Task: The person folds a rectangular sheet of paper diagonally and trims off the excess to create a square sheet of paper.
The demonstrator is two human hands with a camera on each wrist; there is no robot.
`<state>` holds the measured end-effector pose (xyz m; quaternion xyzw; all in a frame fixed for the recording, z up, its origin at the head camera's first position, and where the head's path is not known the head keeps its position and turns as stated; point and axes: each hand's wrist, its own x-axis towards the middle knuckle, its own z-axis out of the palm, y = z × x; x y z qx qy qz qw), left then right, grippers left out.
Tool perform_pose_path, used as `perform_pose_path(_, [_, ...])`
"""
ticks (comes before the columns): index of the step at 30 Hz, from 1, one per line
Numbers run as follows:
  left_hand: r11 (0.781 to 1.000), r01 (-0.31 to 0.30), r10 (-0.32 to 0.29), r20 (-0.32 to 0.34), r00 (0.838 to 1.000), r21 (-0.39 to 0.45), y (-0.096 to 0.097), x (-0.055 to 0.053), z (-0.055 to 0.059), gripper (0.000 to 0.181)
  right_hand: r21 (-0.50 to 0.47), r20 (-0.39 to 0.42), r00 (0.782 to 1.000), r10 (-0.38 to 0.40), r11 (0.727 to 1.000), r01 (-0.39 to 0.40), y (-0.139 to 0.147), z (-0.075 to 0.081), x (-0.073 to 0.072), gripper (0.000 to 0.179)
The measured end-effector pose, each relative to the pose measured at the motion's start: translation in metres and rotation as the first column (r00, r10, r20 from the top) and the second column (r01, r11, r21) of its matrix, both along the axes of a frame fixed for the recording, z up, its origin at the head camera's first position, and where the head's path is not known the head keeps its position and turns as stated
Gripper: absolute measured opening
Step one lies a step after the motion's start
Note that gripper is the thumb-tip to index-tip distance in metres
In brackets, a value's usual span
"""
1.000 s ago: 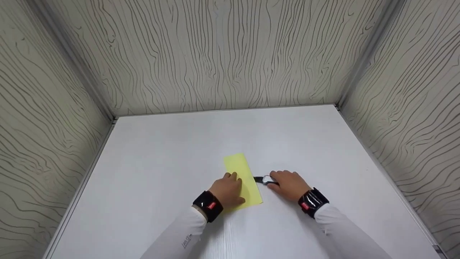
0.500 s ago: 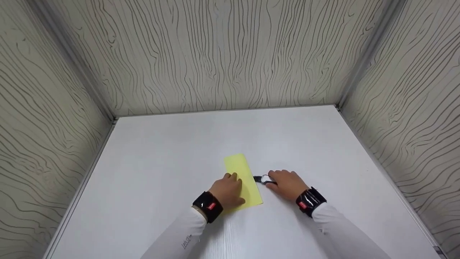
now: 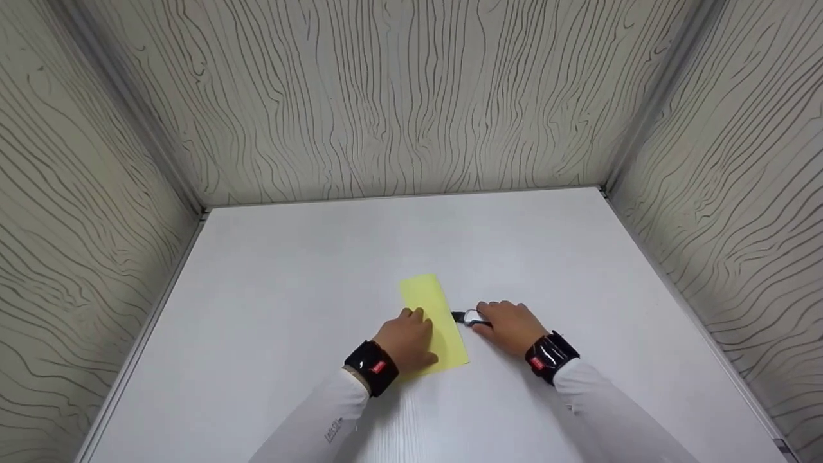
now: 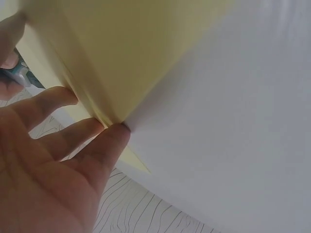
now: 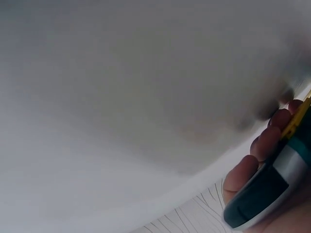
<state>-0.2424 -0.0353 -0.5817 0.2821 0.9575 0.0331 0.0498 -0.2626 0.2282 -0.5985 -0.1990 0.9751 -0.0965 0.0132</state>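
Yellow paper (image 3: pixel 451 337), with layered edges visible in the left wrist view, lies on the white table. My left hand (image 3: pixel 405 341) rests on its left part, with the fingertips (image 4: pixel 114 138) pressing the paper. To the right of the sheet, my right hand (image 3: pixel 512 329) grips a stapler (image 3: pixel 473 317) whose dark front end meets the paper's right edge. The right wrist view shows the stapler's dark green and silver body (image 5: pixel 257 199) with a yellow strip, and fingers curled round it. Whether paper sits inside its front end is hidden.
The white table (image 3: pixel 289 270) spreads around both hands. Wood-grain panels (image 3: pixel 386 96) stand behind it and at both sides, with grey metal strips at the corners. Black bands (image 3: pixel 373 368) are strapped round both wrists.
My right hand and the stapler have shifted slightly left and away from me, along the paper's right edge. The left hand and the paper look almost unmoved.
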Motion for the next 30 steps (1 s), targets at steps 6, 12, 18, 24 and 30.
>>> perform_pose_path(6, [1.0,-0.002,0.002,0.002,1.0,-0.001,-0.0003,0.0005,0.0028,0.06,-0.004,0.0,1.0,-0.008,1.0,0.008,-0.0008,0.0014,-0.0022,0.027])
perform_pose_path(12, [1.0,-0.002,0.002,0.004,1.0,0.01,-0.0015,0.0027,0.0079,0.06,-0.012,0.003,1.0,-0.005,1.0,0.005,-0.0036,0.0054,-0.003,0.026])
perform_pose_path(18, [1.0,0.002,-0.002,-0.008,1.0,0.013,-0.0012,-0.0009,0.0008,0.06,-0.002,0.008,1.0,-0.006,1.0,0.006,-0.0041,0.0064,-0.0071,0.025])
perform_pose_path(24, [1.0,0.016,-0.016,-0.013,1.0,-0.006,-0.0012,0.0019,0.0047,0.059,-0.019,0.014,1.0,-0.016,1.0,0.017,-0.0042,0.0062,-0.0081,0.025])
perform_pose_path(30, [1.0,0.013,-0.013,-0.005,1.0,-0.011,-0.0007,0.0007,0.0021,0.059,-0.029,0.015,1.0,-0.019,0.999,0.02,-0.0077,0.0055,-0.0106,0.025])
